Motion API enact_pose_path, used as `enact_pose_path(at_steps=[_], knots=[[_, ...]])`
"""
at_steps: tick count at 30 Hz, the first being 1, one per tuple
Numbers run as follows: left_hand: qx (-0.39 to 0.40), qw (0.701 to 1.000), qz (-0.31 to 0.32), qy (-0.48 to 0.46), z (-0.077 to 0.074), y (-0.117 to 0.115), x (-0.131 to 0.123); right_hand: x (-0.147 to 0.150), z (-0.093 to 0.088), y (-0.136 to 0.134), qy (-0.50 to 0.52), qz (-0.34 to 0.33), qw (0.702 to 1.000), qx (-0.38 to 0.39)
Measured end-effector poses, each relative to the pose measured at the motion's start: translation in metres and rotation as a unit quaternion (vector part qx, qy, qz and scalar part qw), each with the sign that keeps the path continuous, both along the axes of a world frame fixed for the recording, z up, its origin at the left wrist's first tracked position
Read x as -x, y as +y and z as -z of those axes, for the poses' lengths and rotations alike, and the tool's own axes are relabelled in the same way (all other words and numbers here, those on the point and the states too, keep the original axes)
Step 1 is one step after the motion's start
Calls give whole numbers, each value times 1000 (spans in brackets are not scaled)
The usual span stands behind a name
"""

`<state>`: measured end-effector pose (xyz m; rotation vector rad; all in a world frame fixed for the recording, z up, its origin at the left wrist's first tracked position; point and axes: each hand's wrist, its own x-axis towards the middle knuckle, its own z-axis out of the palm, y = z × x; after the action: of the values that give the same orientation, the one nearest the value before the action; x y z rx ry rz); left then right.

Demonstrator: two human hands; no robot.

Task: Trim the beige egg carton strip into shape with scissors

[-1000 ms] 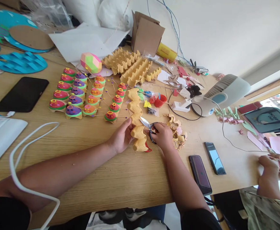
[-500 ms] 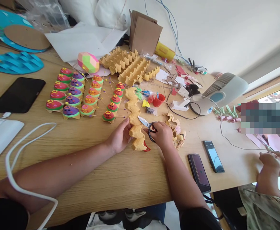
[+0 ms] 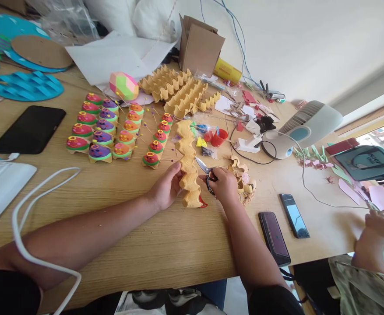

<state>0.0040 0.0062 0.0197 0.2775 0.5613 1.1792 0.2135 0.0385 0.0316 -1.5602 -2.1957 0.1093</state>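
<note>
My left hand point(image 3: 167, 186) grips a bumpy yellow-tan egg-carton strip point(image 3: 188, 164) by its left side, thumb on the edge. The strip stands lengthwise away from me above the table. In my right hand point(image 3: 223, 186) are scissors point(image 3: 203, 166) with dark handles, their blade tips at the strip's right edge. A red item point(image 3: 203, 202) shows partly beneath the strip's near end. Cut carton scraps point(image 3: 244, 179) lie just right of my right hand. Left of the strip stand rows of painted carton caterpillars point(image 3: 155, 146) with smiling faces.
Uncut carton trays point(image 3: 185, 94), a red cup point(image 3: 219, 138) and a cardboard box point(image 3: 200, 46) are farther back. A fan point(image 3: 305, 127) and two phones point(image 3: 294, 215) point(image 3: 274, 237) lie rightward; a black tablet point(image 3: 29, 130) is left. At far right are another person's hands point(image 3: 380, 223).
The strip has turned slightly in my left hand, and its near end sits a little farther right. The scissors remain at its right edge. The whole view has shifted slightly.
</note>
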Motion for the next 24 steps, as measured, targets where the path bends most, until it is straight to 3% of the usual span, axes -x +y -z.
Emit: enact_pose_path(at_steps=[3,11,24], knots=[[11,1000,-10,-2,-1,0,0,0,1,0,18,17,1000,13],[20,1000,-12,2,-1,1,-1,5,-2,-3,30,-12,999,28],[-30,999,-18,20,1,0,-2,1,2,-1,2,-23,1000,-3]])
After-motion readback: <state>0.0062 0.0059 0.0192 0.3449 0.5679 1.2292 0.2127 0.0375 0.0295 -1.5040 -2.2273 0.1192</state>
